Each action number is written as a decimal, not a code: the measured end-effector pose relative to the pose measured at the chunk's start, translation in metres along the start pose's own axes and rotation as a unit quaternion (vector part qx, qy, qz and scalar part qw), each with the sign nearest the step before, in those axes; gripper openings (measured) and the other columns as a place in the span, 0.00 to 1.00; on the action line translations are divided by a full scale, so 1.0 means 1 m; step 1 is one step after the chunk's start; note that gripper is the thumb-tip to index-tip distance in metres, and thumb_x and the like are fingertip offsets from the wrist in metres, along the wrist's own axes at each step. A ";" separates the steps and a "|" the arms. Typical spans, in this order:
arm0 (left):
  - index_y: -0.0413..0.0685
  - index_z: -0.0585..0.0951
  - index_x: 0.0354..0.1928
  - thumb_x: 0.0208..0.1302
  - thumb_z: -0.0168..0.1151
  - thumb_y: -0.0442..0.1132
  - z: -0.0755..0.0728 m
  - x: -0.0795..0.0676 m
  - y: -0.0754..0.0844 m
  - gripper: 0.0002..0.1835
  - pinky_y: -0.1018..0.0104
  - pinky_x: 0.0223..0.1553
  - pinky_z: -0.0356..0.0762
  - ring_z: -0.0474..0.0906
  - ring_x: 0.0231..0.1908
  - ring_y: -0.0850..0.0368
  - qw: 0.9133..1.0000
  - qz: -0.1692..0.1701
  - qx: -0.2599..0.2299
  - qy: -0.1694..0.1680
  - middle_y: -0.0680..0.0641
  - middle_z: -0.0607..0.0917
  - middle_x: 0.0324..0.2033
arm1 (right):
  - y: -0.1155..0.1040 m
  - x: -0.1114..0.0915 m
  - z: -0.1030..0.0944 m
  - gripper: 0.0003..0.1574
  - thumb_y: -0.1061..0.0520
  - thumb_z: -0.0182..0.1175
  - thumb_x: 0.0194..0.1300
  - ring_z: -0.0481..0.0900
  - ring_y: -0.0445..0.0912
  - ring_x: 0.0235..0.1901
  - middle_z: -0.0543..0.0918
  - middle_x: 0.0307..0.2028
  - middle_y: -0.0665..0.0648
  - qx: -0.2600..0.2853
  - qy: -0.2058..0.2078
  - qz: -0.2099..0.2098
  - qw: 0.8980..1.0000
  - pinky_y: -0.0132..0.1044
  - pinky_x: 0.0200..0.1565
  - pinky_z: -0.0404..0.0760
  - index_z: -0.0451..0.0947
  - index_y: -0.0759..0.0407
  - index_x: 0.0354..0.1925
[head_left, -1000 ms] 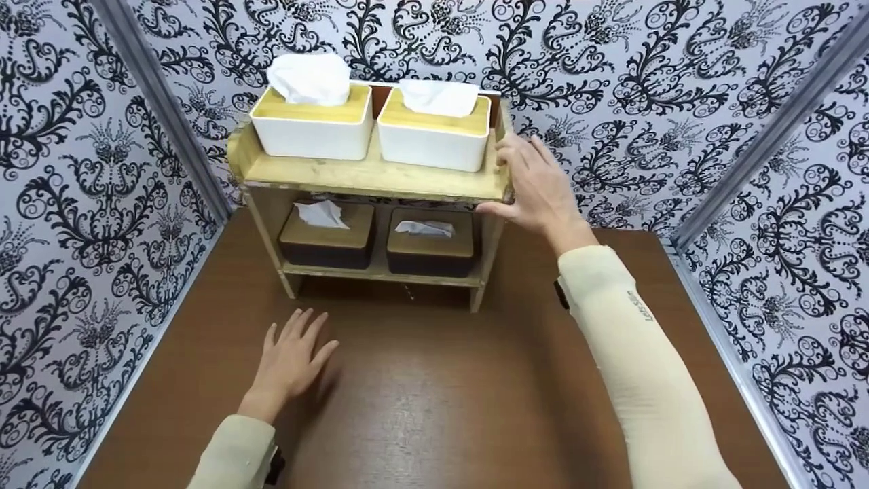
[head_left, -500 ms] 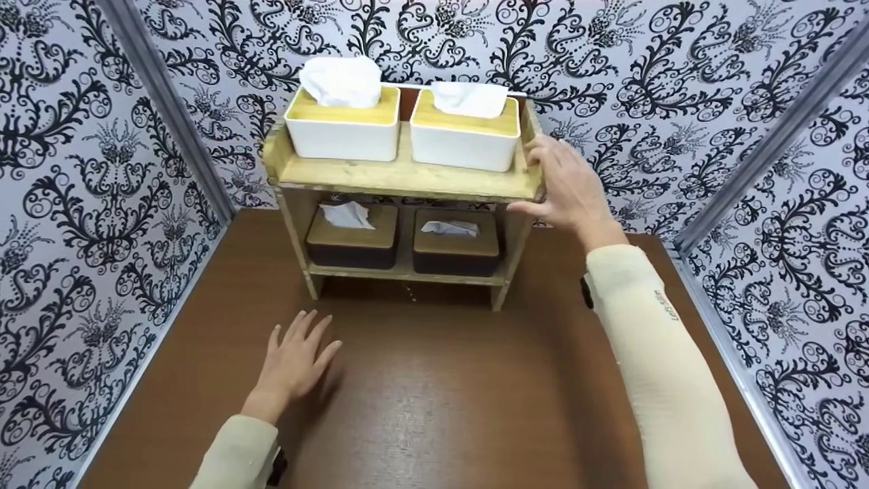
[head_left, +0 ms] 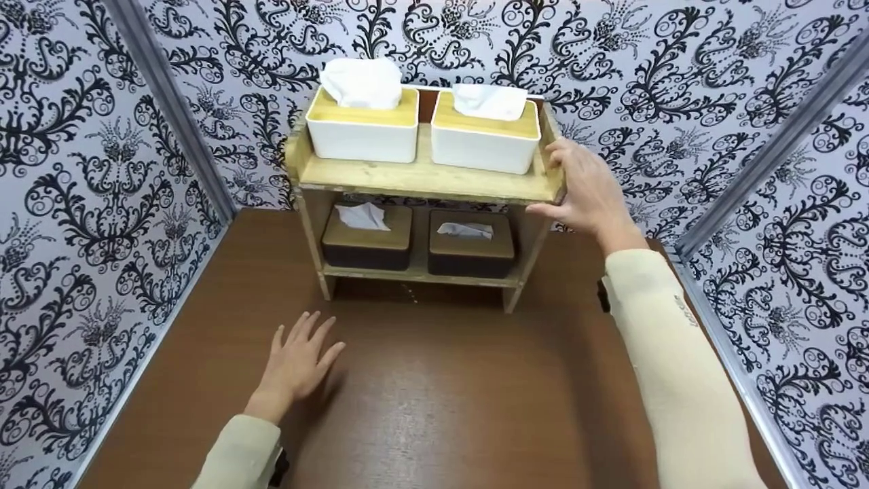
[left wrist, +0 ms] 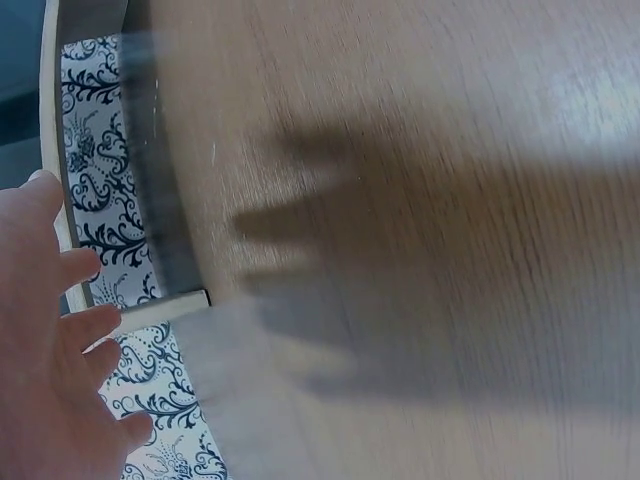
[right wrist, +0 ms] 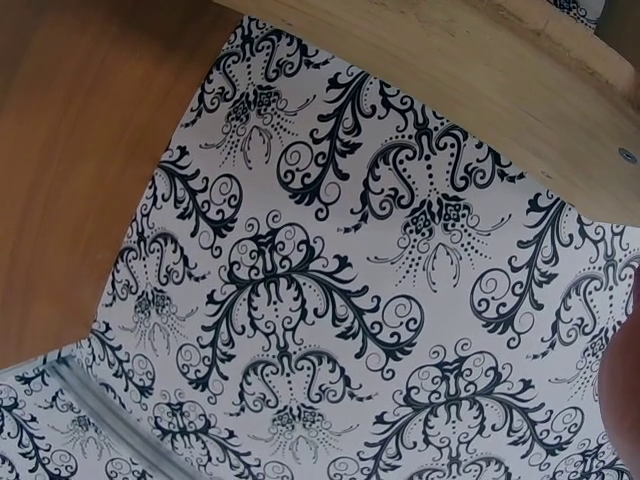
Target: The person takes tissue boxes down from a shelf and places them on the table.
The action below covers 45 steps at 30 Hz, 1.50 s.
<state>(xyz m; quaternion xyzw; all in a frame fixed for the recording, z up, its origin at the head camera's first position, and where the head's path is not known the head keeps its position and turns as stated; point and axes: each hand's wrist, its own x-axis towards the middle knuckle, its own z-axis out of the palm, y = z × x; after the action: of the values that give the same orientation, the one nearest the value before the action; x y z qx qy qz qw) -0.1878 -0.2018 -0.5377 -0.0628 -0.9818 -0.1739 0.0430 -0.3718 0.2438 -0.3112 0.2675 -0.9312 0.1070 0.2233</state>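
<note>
Holding the right end of a wooden shelf (head_left: 366, 171) in the right hand (head_left: 589, 190), right of centre in the upper half of the head view, with fingers bent round the side panel (head_left: 547, 124) and with thumb laid across the front, just under the top board (head_left: 421, 192). Standing upright at the upper middle of the frame, on a brown table (head_left: 421, 407). Bearing on the top board, side by side and slightly apart, a left white box (head_left: 363, 141) and a right white box (head_left: 483, 149), both wood-topped and with white tissue (head_left: 366, 85) bunched out of the top. Bearing on the lower board (head_left: 421, 277), likewise apart, a left dark box (head_left: 366, 257) and a right dark box (head_left: 470, 265), both brown-topped and with a smaller tuft of tissue poking out. Spreading the left hand (head_left: 299, 356) palm down at the lower left of the frame, with fingers straight and fanned, gripping nothing and pointing up toward the left leg (head_left: 328, 285) of the shelf. Impossible to tell whether touching the table or just above it. Showing at the upper right of the right wrist view bare shelf wood with a screw (right wrist: 628, 155), and at the right edge only a blurred bit of hand, too little to judge the grip by. Wearing a pale left sleeve (head_left: 237, 451) and a pale right sleeve (head_left: 679, 380). Backed along the top and both sides by white wallpaper (head_left: 686, 122) with black scrolls.
</note>
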 end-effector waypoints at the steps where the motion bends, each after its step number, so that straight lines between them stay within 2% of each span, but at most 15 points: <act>1: 0.51 0.67 0.71 0.72 0.47 0.60 0.000 0.000 0.000 0.32 0.30 0.71 0.46 0.55 0.74 0.40 1.000 0.001 0.000 0.000 0.39 0.65 0.71 | 0.001 -0.001 0.000 0.49 0.35 0.77 0.41 0.68 0.57 0.63 0.69 0.66 0.60 0.000 -0.001 0.003 1.000 0.52 0.70 0.65 0.67 0.62 0.50; 8: 0.51 0.67 0.71 0.72 0.47 0.60 0.001 -0.001 0.001 0.32 0.30 0.71 0.46 0.54 0.74 0.39 1.000 0.003 -0.009 -0.013 0.38 0.64 0.72 | 0.004 -0.009 -0.004 0.48 0.37 0.77 0.43 0.68 0.57 0.62 0.69 0.65 0.59 0.011 -0.017 0.026 0.999 0.55 0.68 0.67 0.67 0.61 0.51; 17: 0.50 0.67 0.71 0.72 0.48 0.59 -0.002 0.004 -0.001 0.32 0.31 0.71 0.46 0.54 0.74 0.39 1.000 0.007 -0.012 -0.011 0.38 0.64 0.72 | 0.001 -0.005 -0.006 0.51 0.32 0.75 0.42 0.69 0.58 0.62 0.69 0.65 0.59 0.023 -0.034 0.047 0.998 0.56 0.68 0.67 0.66 0.59 0.54; 21: 0.50 0.67 0.71 0.72 0.48 0.58 -0.006 0.007 -0.001 0.32 0.31 0.72 0.46 0.54 0.74 0.39 1.000 0.010 -0.010 -0.017 0.38 0.64 0.72 | -0.001 -0.005 -0.005 0.51 0.33 0.74 0.43 0.67 0.58 0.65 0.66 0.68 0.59 0.023 -0.044 0.050 0.998 0.57 0.70 0.64 0.65 0.59 0.55; 27: 0.49 0.66 0.71 0.72 0.46 0.60 -0.017 0.014 0.001 0.33 0.30 0.71 0.46 0.54 0.74 0.38 1.000 0.021 -0.005 -0.011 0.37 0.64 0.71 | -0.006 -0.004 -0.010 0.53 0.35 0.74 0.46 0.58 0.58 0.72 0.60 0.73 0.59 0.020 -0.051 0.052 0.997 0.57 0.74 0.55 0.63 0.59 0.60; 37: 0.48 0.66 0.71 0.72 0.47 0.60 -0.046 0.032 0.007 0.33 0.32 0.72 0.46 0.53 0.74 0.39 0.999 0.040 0.021 0.006 0.37 0.63 0.72 | -0.012 -0.007 -0.022 0.58 0.34 0.70 0.51 0.50 0.57 0.76 0.52 0.76 0.59 0.049 -0.086 0.054 0.994 0.59 0.76 0.46 0.57 0.60 0.68; 41: 0.46 0.66 0.71 0.71 0.50 0.58 -0.068 0.044 0.012 0.34 0.34 0.70 0.55 0.58 0.72 0.37 0.997 0.060 0.040 0.040 0.36 0.64 0.71 | -0.015 -0.009 -0.029 0.59 0.33 0.69 0.52 0.47 0.56 0.77 0.50 0.77 0.57 0.059 -0.102 0.055 0.991 0.60 0.76 0.45 0.55 0.57 0.71; 45: 0.44 0.66 0.70 0.69 0.55 0.54 -0.098 0.058 0.021 0.33 0.34 0.66 0.61 0.63 0.68 0.35 0.991 0.074 0.071 0.082 0.35 0.65 0.70 | -0.022 -0.009 -0.038 0.63 0.32 0.67 0.54 0.48 0.57 0.76 0.50 0.77 0.58 0.055 -0.115 0.061 0.990 0.60 0.76 0.45 0.50 0.56 0.74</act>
<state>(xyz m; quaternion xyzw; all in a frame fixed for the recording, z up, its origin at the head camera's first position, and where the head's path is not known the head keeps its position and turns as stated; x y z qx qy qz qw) -0.2360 -0.2102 -0.4328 -0.1179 -0.9775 -0.1043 0.1401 -0.3396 0.2420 -0.2805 0.2329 -0.9579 0.1403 0.0924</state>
